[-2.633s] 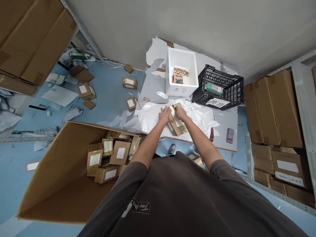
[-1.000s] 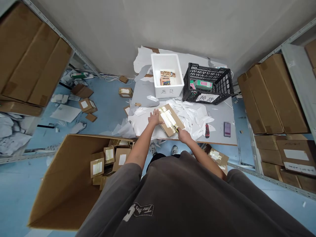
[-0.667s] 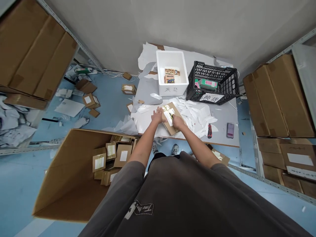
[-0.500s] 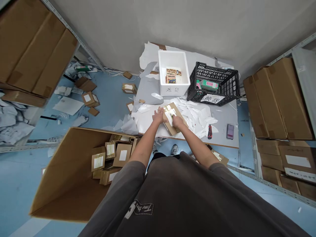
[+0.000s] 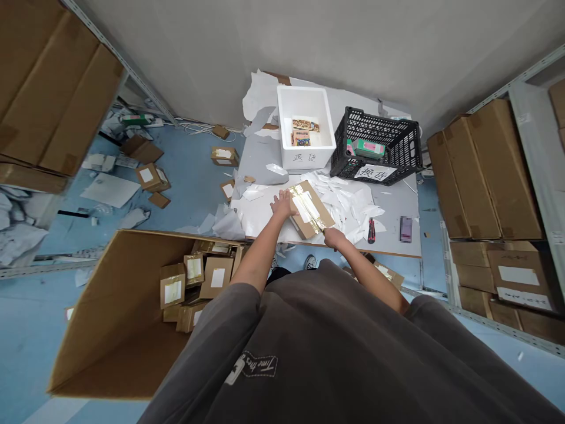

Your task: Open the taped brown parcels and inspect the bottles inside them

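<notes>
A cardboard box [image 5: 323, 211] with a white label and yellowish tape lies at an angle on the table near its front edge. My left hand [image 5: 282, 204] presses on the box's left side, fingers spread. At the box's lower right corner, by the end of the tape strip, my right hand [image 5: 334, 238] is closed around a slim dark knife, mostly hidden in the fist. Torn white paper scraps [image 5: 348, 203] are heaped right of the box. A red and black box cutter [image 5: 371, 231] rests on the table farther right.
Behind the box stand a white foam bin [image 5: 306, 158] with small packages and a black crate [image 5: 399, 147] holding green and pink boxes. A phone [image 5: 405, 229] lies at right. A large open carton [image 5: 101, 318] with several taped boxes stands left; shelves [image 5: 514, 115] flank the table.
My right hand has moved from the middle of the box toward its lower right corner, uncovering the label and tape. My left hand stays on the box. The view has shifted slightly.
</notes>
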`<state>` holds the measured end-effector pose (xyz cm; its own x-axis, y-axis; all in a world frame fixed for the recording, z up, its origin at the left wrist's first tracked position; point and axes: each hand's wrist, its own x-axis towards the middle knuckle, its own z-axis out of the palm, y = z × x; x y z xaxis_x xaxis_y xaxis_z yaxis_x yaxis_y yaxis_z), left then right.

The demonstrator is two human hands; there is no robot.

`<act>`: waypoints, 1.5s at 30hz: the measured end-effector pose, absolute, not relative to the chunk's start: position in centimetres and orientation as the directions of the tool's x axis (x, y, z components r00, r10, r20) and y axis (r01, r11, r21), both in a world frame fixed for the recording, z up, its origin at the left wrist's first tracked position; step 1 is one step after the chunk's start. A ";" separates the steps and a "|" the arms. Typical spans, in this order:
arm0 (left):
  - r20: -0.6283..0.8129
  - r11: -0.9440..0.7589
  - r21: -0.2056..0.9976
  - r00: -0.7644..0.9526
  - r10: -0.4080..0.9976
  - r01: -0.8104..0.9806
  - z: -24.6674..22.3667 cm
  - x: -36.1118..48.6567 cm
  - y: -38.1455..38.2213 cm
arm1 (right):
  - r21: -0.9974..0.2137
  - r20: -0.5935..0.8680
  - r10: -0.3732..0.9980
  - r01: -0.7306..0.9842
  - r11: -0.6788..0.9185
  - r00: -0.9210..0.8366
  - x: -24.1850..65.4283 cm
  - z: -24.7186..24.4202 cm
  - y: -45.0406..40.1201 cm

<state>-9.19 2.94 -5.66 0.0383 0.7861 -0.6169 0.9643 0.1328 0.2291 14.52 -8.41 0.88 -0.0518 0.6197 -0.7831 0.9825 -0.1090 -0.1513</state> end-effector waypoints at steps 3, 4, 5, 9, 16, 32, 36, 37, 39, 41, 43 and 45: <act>-0.619 0.133 0.223 0.035 0.785 0.966 -5.5 -9.5 2.8 | -0.127 -0.761 0.645 0.991 -0.041 -0.071 14.6 1.3 -8.8; -0.621 0.135 0.218 0.031 0.783 0.966 -5.4 -9.6 2.8 | -0.135 -0.751 0.656 0.990 -0.029 -0.082 15.0 1.4 -9.1; -0.621 0.134 0.214 0.029 0.783 0.968 -5.2 -9.7 2.7 | -0.152 -0.738 0.668 0.988 -0.033 -0.091 15.7 1.4 -9.5; -0.560 0.088 0.211 0.047 0.827 0.974 -4.6 -9.5 2.0 | -0.289 -0.643 0.763 0.943 -0.165 -0.064 19.0 0.6 -11.3; -0.357 -0.376 0.239 0.441 0.823 0.895 -2.9 -7.5 -1.2 | -0.455 -0.468 0.863 0.786 -0.418 0.188 19.5 -3.9 -8.8; -0.515 -0.461 0.152 0.468 0.718 0.874 -2.9 -3.2 1.1 | -0.446 -0.494 0.869 0.862 -0.242 -0.012 20.1 -6.0 0.9; -0.539 -0.467 0.109 0.447 0.714 0.878 -2.7 -1.2 0.8 | -0.463 -0.480 0.875 0.866 -0.191 -0.064 21.0 -6.0 2.7; -0.535 -0.460 0.104 0.440 0.722 0.882 -2.7 -0.6 0.4 | -0.464 -0.478 0.876 0.867 -0.182 -0.072 21.2 -6.1 3.1; -0.508 -0.435 0.103 0.424 0.750 0.894 -2.7 0.6 -0.8 | -0.459 -0.486 0.870 0.871 -0.173 -0.083 21.4 -6.1 3.8; -0.477 -0.417 0.111 0.417 0.774 0.902 -2.7 1.4 -1.8 | -0.451 -0.499 0.862 0.875 -0.174 -0.086 21.4 -6.2 4.1; -0.455 -0.398 0.111 0.402 0.795 0.911 -2.6 1.8 -2.6 | -0.444 -0.497 0.864 0.878 -0.179 -0.076 21.2 -6.1 3.9; -0.457 -0.373 0.100 0.376 0.806 0.922 -2.5 2.0 -2.9 | -0.440 -0.489 0.870 0.878 -0.190 -0.057 21.0 -6.0 3.5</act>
